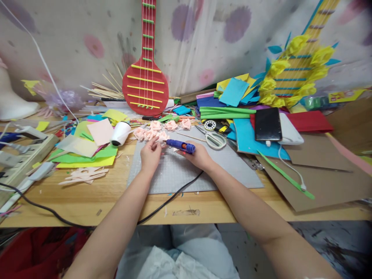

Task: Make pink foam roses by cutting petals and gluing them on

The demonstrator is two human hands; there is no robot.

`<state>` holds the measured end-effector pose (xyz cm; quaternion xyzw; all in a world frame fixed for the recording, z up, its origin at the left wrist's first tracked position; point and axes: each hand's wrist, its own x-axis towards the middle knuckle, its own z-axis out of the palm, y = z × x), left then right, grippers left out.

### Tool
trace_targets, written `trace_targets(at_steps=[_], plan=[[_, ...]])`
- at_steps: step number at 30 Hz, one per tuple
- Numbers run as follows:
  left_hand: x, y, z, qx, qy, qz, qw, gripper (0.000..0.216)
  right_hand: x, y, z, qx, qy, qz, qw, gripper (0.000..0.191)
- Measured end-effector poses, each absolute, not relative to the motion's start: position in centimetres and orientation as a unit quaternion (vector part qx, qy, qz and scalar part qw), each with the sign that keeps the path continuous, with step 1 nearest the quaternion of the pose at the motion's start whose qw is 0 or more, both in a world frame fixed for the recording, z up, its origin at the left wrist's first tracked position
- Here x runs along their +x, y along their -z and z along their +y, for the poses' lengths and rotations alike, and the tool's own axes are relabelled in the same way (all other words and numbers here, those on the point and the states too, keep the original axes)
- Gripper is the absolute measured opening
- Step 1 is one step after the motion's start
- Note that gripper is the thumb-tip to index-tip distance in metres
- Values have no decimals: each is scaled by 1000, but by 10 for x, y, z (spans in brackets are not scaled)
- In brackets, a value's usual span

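Observation:
My right hand point(200, 157) is wrapped round a blue hot glue gun point(179, 145), whose nozzle points left. The fingertips of my left hand point(151, 155) pinch a pale pink paper flower point(162, 136) close to that nozzle. Several more pink paper roses point(171, 125) sit in a cluster just beyond. Under both hands lies a grey cutting mat point(174, 180). Scissors with pale handles point(216, 140) rest on the mat's far right part. From the glue gun a black cord point(177, 192) runs over the table edge. My left fingers partly hide the flower.
A red banjo-shaped craft point(145, 87) leans at the back; a yellow one with paper flowers point(293, 73) stands right. Coloured paper point(87, 155), a white roll point(120, 133) and a power strip point(31, 166) lie left. A phone point(267, 124) and cardboard point(319, 178) lie right.

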<state>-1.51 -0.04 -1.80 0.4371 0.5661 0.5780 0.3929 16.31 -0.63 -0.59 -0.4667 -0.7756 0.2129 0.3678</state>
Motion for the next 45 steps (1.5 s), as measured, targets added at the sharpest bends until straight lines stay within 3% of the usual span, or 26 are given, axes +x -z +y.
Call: trace_targets(at_steps=[13,21,28,33,37,39,42,45], plan=[[-15,18,-2,440,-581,556,400,36,166,4,-5,-495,-209,-756,373,31],[-15,18,-2,438,-580,561,396,36,182,16,13,-616,-218,-580,487,40],[-16,19,0,431,-593,552,397,36,197,20,24,-724,-214,-541,370,27],[-18,17,0,419,-597,552,405,38,197,18,19,-731,-204,-568,317,31],[-19,11,-1,385,-620,529,434,38,196,4,7,-700,-58,-600,383,65],[-19,8,-1,360,-636,513,451,38,194,-6,-1,-667,54,-614,419,72],[-20,5,-1,322,-654,490,479,39,182,-15,-9,-601,133,-651,445,59],[-19,1,-3,288,-654,469,519,43,161,-13,-9,-502,135,-747,414,37]])
